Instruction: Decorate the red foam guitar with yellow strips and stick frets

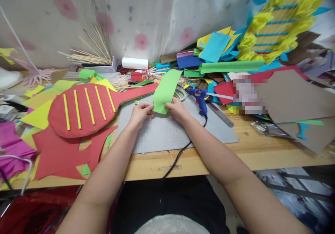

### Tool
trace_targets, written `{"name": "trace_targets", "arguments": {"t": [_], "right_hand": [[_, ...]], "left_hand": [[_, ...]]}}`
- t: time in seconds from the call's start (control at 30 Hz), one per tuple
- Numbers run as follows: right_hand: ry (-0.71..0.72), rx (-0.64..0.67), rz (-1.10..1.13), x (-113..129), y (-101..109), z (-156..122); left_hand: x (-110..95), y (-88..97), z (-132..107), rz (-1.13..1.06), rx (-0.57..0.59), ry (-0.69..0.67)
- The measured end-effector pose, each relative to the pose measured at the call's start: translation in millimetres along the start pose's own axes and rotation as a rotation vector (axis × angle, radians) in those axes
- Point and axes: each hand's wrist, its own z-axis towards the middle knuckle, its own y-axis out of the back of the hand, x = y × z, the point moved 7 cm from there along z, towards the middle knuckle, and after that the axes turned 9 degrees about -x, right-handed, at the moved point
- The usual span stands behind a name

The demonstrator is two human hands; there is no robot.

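Note:
A strip of light green craft paper [167, 89] is held up over the grey cutting mat [167, 132], curving slightly away at its top. My left hand [142, 114] pinches its lower left corner. On the lower right edge, my right hand [178, 109] grips it between thumb and fingers. Left of my hands lies a red paddle-shaped piece [82, 110] with several yellow strips across its round part; its handle reaches behind the green paper. A blue glue gun [200, 99] rests right of my right hand, its black cord running down over the mat.
A metal ruler [221, 115] lies on the mat's right side. Red paper scraps [59, 153] cover the front left. Bamboo sticks [89, 57] and a white roll [134, 63] stand behind. Coloured sheets [216, 47] and brown cardboard [295, 101] fill the right, with a yellow-flowered piece [274, 28] upright.

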Motion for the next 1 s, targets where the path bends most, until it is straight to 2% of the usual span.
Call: {"name": "trace_targets", "arguments": {"t": [0.17,0.4,0.57,0.77,0.83,1.0], "right_hand": [[-0.056,-0.02,0.02,-1,0,-4],[-0.057,-0.023,0.055,-5,0,-1],[-0.035,-0.018,0.035,-3,0,-1],[0.025,-0.053,0.107,3,-9,-3],[0.023,-0.064,0.117,-1,-11,-1],[0.037,-0.192,0.082,-10,-1,6]], "left_hand": [[-2,0.7,2,0.051,-0.046,-0.059],[-3,0.1,3,0.099,-0.085,-0.129],[-4,-0.5,7,0.138,-0.087,-0.292],[-11,-3.3,4,0.328,-0.094,-0.527],[-11,-3.3,4,0.357,-0.112,-0.544],[-10,-2.0,6,0.364,-0.146,-0.552]]}}
